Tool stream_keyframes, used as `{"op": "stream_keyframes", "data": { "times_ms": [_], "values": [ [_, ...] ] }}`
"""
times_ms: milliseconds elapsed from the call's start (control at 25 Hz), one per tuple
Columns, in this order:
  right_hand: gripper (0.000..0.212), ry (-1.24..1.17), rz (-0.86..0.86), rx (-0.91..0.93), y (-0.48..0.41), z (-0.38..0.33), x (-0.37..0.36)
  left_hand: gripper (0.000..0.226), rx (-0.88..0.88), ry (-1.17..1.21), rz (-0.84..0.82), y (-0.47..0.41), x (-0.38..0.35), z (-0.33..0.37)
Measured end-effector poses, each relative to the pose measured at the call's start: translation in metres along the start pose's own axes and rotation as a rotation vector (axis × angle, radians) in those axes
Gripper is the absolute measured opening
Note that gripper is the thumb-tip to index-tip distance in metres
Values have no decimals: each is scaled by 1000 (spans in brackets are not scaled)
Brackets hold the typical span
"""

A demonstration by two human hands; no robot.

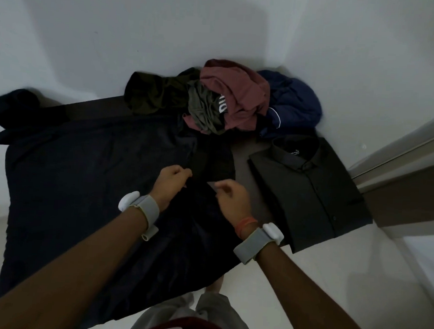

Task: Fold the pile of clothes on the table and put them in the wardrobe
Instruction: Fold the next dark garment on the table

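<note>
Nearest the person, both arms are reaching out over a navy shirt [87, 182] that is lying spread across most of the surface [241, 150], its lower part hanging off the near edge. The left hand [174, 177] and right hand [230, 193] are working close together at the middle of the shirt, fingers curled. Each seems to be pinching the front edge of the cloth, though the dim light is making the grip hard to read. The step in hand is probably straightening or closing the shirt front before folding. The next move is calling for the front to lie flat and the sides to be brought in. Just right of the hands, a folded shirt [308, 190] is lying finished. Farther back, against the wall, the unfolded pile [225, 98] is waiting.
</note>
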State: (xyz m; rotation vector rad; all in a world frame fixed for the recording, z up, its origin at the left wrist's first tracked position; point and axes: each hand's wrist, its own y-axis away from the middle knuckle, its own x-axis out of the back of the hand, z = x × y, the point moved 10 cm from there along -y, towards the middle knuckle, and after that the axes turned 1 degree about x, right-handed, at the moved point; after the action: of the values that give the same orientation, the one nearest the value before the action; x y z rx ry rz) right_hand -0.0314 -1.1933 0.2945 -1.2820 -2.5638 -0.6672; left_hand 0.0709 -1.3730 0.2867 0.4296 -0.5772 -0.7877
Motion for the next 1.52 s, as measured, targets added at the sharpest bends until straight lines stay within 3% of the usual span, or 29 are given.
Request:
{"op": "stream_keyframes", "data": {
  "times_ms": [40,120,160,240,320,440,640,920,1120,1200,1320,1400,1520],
  "values": [
    [16,-7,53,-110,-2,17,9,28,-11,-30,-7,3,-1,-1],
    [11,-33,1,-260,-1,38,7,28,-29,-60,-26,9,-5,-2],
    [19,5,-32,-265,1,37,4,26,-30,-32,-23,13,-6,-1],
    [42,175,-44,-165,0,23,2,17,30,164,39,15,1,-2],
    [57,394,-51,-25,-2,9,-6,25,163,431,65,17,9,-11],
    [50,547,-159,18,-1,8,-27,41,246,662,-28,17,10,-20],
    [12,459,-193,-21,0,6,-34,32,249,740,-65,21,9,-23],
    [31,221,-188,-98,-4,-11,-40,25,255,729,-102,21,9,-18],
    [23,-234,-392,-345,7,-12,-62,29,249,709,-85,25,9,-16],
    [28,-170,-359,-275,1,-13,-61,30,254,719,-86,25,9,-17],
    [17,-63,-204,-98,-7,-13,-54,28,252,736,-91,25,9,-17],
    [33,-30,-173,-48,-8,-9,-55,28,246,743,-94,25,8,-18],
    [40,183,-133,14,-12,-12,-59,26,223,758,-82,24,9,-17]
  ]
}}
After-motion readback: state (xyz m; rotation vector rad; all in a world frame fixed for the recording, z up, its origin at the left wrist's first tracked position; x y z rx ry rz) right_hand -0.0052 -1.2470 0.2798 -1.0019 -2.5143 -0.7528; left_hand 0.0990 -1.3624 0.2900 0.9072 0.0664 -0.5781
